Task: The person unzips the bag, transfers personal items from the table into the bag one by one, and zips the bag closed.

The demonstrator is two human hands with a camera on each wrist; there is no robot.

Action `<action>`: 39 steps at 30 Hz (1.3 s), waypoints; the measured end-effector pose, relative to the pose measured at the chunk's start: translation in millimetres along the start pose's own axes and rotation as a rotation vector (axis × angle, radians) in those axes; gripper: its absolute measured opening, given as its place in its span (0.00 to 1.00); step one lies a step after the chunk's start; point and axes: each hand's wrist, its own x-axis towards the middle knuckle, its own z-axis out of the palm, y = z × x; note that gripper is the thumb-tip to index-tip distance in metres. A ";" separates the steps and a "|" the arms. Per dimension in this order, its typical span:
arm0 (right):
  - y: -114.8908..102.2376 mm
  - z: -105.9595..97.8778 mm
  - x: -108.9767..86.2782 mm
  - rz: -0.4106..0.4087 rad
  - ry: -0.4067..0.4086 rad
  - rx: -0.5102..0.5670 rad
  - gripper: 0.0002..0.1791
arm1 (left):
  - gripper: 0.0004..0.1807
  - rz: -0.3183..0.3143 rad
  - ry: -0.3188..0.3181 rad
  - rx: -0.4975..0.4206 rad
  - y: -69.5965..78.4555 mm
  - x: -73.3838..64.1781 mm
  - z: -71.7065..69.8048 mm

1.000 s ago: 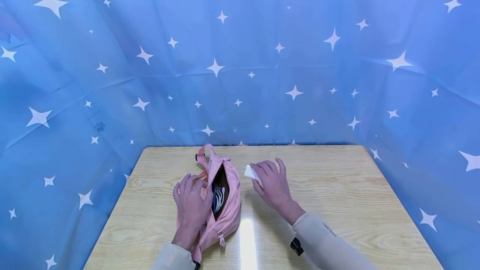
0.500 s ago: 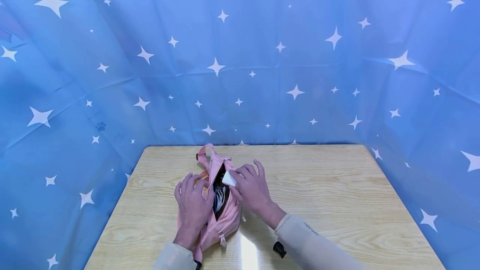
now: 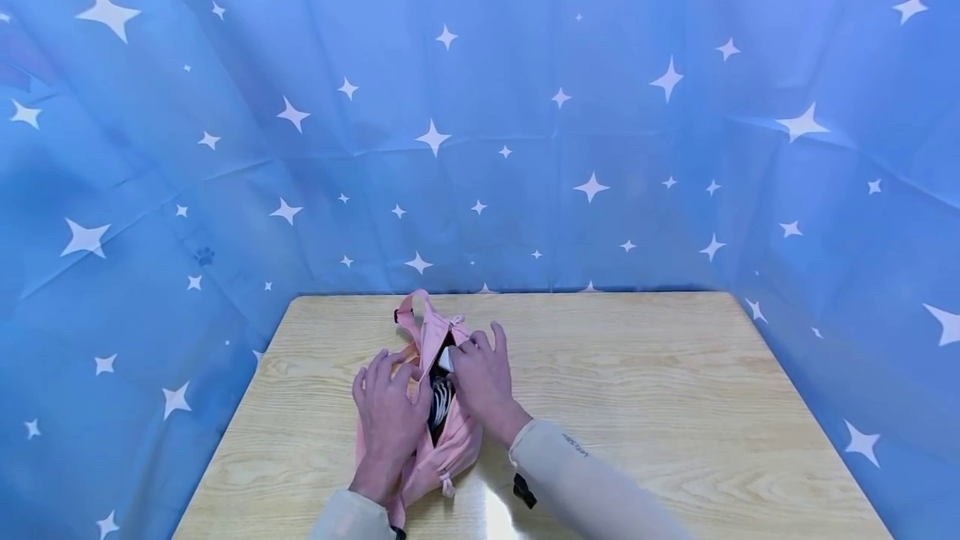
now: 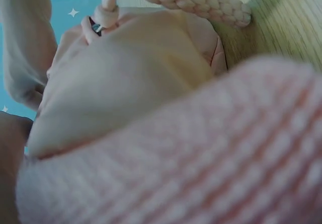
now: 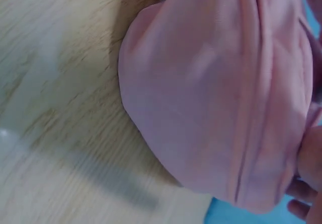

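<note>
A pink waist bag [image 3: 456, 450] lies on the wooden table with its zip opening spread. Bundled white cable [image 3: 441, 401] shows inside the dark interior. My left hand [image 3: 392, 411] grips the left edge of that opening. At the upper part of the mouth, my right hand [image 3: 482, 380] pinches a white plug charger [image 3: 446, 359], partly hidden by the fingers and inside the opening. In the left wrist view the bag's fabric [image 4: 115, 78] fills much of the picture. Its smooth side [image 5: 186, 98] shows in the right wrist view, with fingers [image 5: 310, 156] at the right border.
The wooden table [image 3: 637, 390] reaches out to the right of the bag. A blue star-patterned curtain [image 3: 525, 215] hangs behind and along both sides. The bag's strap [image 3: 408, 311] loops toward the back edge, and a braided pink cord [image 4: 201, 2] appears in the left wrist view.
My right hand has carried the white charger leftward from beside the bag into its opening. The left hand keeps its hold on the bag's edge.
</note>
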 end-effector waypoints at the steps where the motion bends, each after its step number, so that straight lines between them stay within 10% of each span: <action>1: -1.3 2.4 1.2 0.005 0.001 -0.004 0.17 | 0.04 0.004 0.005 0.000 0.0 -0.1 0.5; 28: -4.7 22.9 5.7 -0.002 0.065 0.019 0.01 | 0.04 0.030 0.015 0.010 -0.4 -2.3 2.7; 39: 4.2 19.7 -3.5 0.044 0.111 0.146 0.13 | 0.04 0.026 0.011 0.007 -2.6 -2.3 1.6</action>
